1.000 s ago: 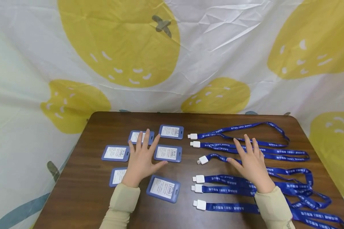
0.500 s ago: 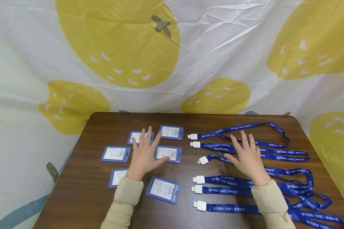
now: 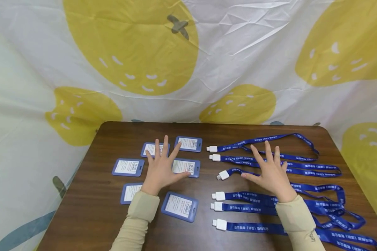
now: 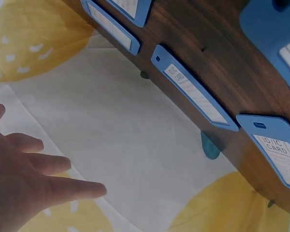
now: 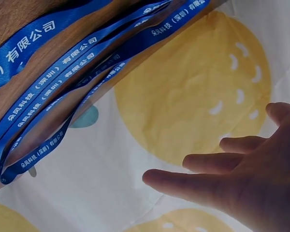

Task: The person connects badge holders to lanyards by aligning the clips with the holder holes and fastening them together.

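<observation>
My left hand [image 3: 161,170] hovers over the card holders with its fingers spread, holding nothing. Blue-framed card holders lie flat below and around it: one [image 3: 128,167] to its left, one [image 3: 179,206] nearer me, one [image 3: 189,144] beyond its fingertips, and one [image 3: 193,168] partly behind the thumb. My right hand [image 3: 272,174], also spread and holding nothing, is above several blue lanyards. These have white plastic ends pointing left, such as a near lanyard [image 3: 254,227] and a far lanyard [image 3: 267,140]. In the wrist views, the left hand [image 4: 34,179] and right hand [image 5: 251,174] show extended fingers.
A brown wooden table [image 3: 91,212] with rounded far corners carries everything. Directly behind its far edge hangs a white cloth [image 3: 163,108] printed with yellow fruit. Some lanyard loops overlap at the right side of the table.
My left hand has drifted slightly right and away from me. The right hand has shifted slightly left. The card holders and lanyards stay in place.
</observation>
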Demonstrator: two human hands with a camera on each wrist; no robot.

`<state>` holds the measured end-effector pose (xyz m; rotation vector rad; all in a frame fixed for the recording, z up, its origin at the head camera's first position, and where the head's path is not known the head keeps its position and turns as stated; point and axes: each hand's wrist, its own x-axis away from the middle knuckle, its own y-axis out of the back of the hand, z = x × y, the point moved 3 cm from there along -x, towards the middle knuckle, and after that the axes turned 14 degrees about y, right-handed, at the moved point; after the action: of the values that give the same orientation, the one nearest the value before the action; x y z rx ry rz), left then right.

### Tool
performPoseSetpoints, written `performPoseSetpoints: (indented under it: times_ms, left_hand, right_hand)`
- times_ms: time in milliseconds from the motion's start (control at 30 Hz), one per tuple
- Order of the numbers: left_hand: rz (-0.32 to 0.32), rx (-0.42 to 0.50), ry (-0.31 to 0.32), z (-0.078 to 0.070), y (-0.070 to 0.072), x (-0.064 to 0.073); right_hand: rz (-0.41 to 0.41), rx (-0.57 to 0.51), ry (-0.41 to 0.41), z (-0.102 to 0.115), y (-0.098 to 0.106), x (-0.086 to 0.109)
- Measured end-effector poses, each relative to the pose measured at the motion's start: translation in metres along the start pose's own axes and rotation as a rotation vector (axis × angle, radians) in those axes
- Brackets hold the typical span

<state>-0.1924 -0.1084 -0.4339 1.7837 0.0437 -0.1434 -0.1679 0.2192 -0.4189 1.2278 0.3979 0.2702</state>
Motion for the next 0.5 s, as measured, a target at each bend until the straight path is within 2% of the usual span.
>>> performPoseSetpoints:
  times_ms: [267, 500]
  left_hand:
    - [0.051, -0.001, 0.013, 0.0008, -0.0006, -0.0010]
    - [0.045, 0.010, 0.014, 0.0017, -0.0008, -0.0029]
  right_hand:
    - [0.001, -0.005, -0.002, -0.0021, -0.0007, 0.0009]
    - [-0.008, -0.006, -0.011, -0.0027, -0.0003, 0.0008]
